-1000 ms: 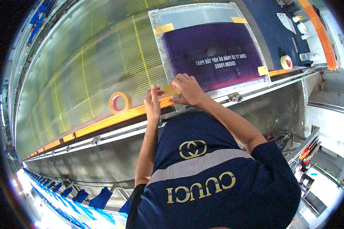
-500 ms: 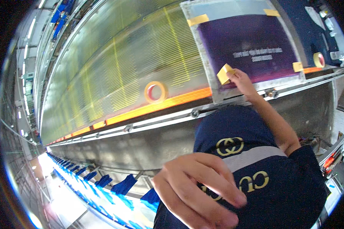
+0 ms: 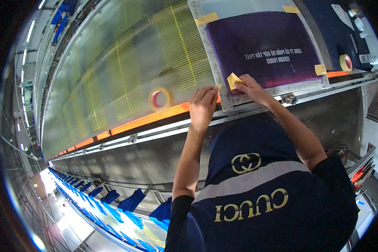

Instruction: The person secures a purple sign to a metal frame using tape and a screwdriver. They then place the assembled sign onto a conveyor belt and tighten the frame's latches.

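With the left hand [image 3: 202,107] flat, fingers loosely extended and holding nothing, at the printing screen's [image 3: 262,46] lower-left corner, the right hand [image 3: 251,87] pinches a yellow tape piece [image 3: 233,80] there (best pressed down smoothly, I'd judge, edge to edge).

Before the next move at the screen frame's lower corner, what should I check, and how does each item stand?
1. Right hand pinches the yellow tape piece: ok.
2. Tape piece stuck flat on the screen frame: not ok, it stands lifted.
3. Left hand rests by the frame's corner: ok.
4. Other three frame corners taped: ok.
5. Tape roll lies beside the left hand: ok.
6. Frame seated flush on the long table: cannot tell.
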Motion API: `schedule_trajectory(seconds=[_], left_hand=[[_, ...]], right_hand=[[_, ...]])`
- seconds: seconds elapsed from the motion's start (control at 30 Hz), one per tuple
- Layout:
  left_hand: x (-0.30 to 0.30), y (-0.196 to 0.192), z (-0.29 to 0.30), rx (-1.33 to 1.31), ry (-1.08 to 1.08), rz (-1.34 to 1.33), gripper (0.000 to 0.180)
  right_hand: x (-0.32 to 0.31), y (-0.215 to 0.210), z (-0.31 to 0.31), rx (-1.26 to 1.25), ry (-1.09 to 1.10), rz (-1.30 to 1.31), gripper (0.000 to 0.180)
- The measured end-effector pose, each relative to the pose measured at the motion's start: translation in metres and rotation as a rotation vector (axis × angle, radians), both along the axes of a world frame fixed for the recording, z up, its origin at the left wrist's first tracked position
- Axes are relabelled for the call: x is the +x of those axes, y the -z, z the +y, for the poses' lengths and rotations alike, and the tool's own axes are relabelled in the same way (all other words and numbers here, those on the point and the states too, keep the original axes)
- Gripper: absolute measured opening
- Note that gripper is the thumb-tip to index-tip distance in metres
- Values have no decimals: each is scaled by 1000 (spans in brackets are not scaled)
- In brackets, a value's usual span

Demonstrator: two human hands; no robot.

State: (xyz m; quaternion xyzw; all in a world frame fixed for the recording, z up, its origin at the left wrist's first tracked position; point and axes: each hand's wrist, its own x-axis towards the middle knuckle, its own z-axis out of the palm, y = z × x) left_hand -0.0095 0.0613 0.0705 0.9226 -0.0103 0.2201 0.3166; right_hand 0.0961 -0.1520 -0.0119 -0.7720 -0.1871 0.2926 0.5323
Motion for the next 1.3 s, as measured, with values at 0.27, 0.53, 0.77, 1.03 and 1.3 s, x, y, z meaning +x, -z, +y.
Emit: schedule_trajectory(seconds=[0.27,0.53,0.77,1.03,1.3], left_hand=[[14,64,-13,219,28,120,11],[7,67,-10,318,92,257,27],[5,73,-7,333,121,243,19],[4,74,-7,108,92,276,14],[-10,83,-13,-1551,-370,371,36]], right_hand=[[-2,-15,-1,35,-10,-71,39],[-8,-20,1,-63,-68,-196,45],[-6,-21,0,-152,-216,-512,38],[25,0,27,40,-308,-790,24],[13,-12,49,-107,-274,-874,21]])
